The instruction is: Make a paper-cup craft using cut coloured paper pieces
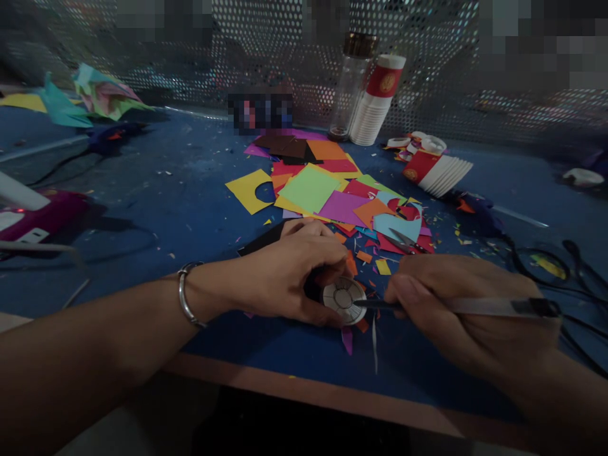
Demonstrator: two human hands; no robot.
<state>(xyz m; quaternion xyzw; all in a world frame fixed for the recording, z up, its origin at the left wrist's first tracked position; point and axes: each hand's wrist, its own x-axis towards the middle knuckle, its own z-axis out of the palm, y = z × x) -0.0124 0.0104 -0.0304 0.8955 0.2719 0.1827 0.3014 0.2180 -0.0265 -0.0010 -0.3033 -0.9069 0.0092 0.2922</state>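
My left hand (289,275), a metal bangle on its wrist, is closed around a small round object with a silver, segmented end face (342,297), held just above the blue table (156,196). My right hand (460,297) is closed on a slim metal craft knife (494,307), whose tip touches the round face. Small paper scraps (349,335) lie under both hands. A black paper sheet (259,242) sticks out from behind my left hand.
Several coloured paper squares (311,187) and small scissors (403,240) lie past my hands. Paper cup stacks (439,171), an upright stack (375,101) and a clear bottle (349,88) stand by the perforated wall. Folded paper (102,95) lies far left, black cables (546,266) right, a pink device (42,215) left.
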